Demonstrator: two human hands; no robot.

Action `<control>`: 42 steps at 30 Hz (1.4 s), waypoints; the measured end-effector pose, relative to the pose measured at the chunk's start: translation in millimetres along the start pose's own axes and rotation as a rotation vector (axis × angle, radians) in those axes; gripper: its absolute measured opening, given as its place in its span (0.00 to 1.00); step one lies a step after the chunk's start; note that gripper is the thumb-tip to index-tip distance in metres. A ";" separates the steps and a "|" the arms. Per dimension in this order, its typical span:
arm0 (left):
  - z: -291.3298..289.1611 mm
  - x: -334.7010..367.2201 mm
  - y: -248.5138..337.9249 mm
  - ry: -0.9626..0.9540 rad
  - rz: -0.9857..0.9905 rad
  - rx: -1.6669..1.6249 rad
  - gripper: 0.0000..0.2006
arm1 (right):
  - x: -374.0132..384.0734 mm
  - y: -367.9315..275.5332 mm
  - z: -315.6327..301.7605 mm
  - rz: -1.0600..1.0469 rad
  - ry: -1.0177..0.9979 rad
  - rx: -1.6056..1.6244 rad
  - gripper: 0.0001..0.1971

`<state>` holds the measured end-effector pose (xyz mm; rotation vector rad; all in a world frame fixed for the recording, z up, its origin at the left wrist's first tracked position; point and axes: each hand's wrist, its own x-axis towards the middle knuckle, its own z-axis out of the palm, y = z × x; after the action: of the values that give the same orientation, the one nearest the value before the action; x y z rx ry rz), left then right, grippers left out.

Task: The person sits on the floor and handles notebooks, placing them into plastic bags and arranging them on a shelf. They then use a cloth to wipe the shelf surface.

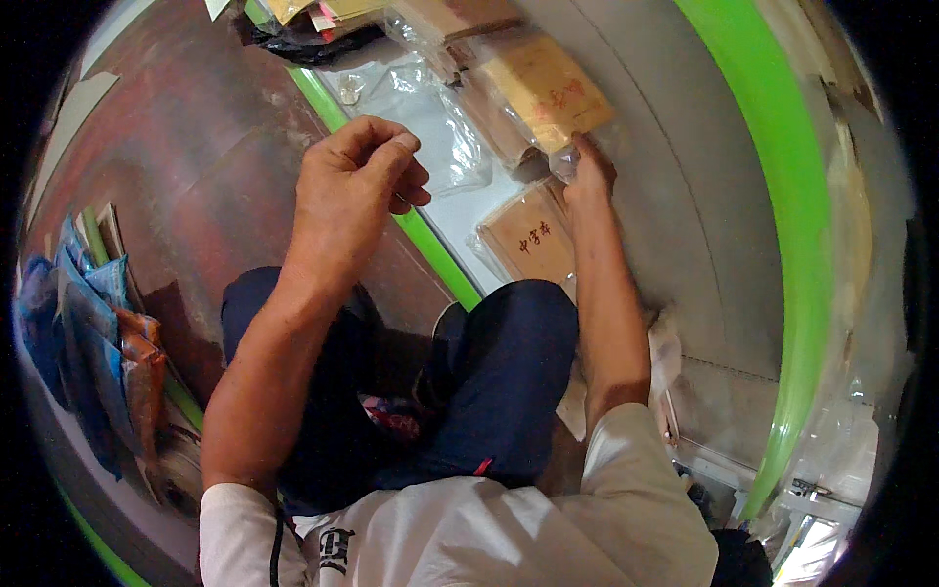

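My left hand (362, 174) is raised over the green edge of a pale shelf, its fingers curled in and the thumb against them. Nothing shows sticking out of it. Farther right, my right hand (593, 174) grips the near corner of a plastic-wrapped pack of yellow-tan notebooks (550, 90), bunching the clear film. Beneath that pack, another wrapped bundle (494, 115) is partly covered. A brown wrapped pack of notebooks (533, 235) with dark writing on its cover lies just below my right hand. Crumpled clear plastic (416, 108) spreads between the hands.
Brown bundles (455, 18) and a black plastic bag (318, 41) with papers are at the far end. A grey wall panel (685, 176) with a green border (782, 245) rises on the right. Blue and orange packages (103, 323) stand at left beside the dark red floor (196, 147).
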<state>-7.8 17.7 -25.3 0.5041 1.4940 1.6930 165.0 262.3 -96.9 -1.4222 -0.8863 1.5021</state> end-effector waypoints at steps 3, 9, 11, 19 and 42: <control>2.6 0.2 0.0 -0.012 -0.006 0.015 0.09 | 8.2 1.7 -34.3 -0.143 -0.105 -0.029 0.21; 5.7 7.0 -10.1 0.030 0.189 0.212 0.12 | -38.8 -26.0 -68.5 -0.244 -0.300 -0.145 0.15; 9.5 10.1 -16.2 0.046 0.401 0.383 0.14 | -56.8 -37.7 -78.9 -0.220 -0.348 -0.230 0.15; 30.4 12.8 -20.2 -0.256 0.498 0.655 0.24 | -108.2 -73.2 -86.8 -0.132 -0.700 -0.380 0.17; 86.1 24.9 -51.1 -0.413 -0.222 -0.058 0.15 | -81.9 -29.8 -59.4 0.036 -0.628 0.172 0.20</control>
<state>56.8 90.2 -60.1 0.5918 1.1519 1.3572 225.6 194.1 -44.1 -0.8451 -1.0657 2.0445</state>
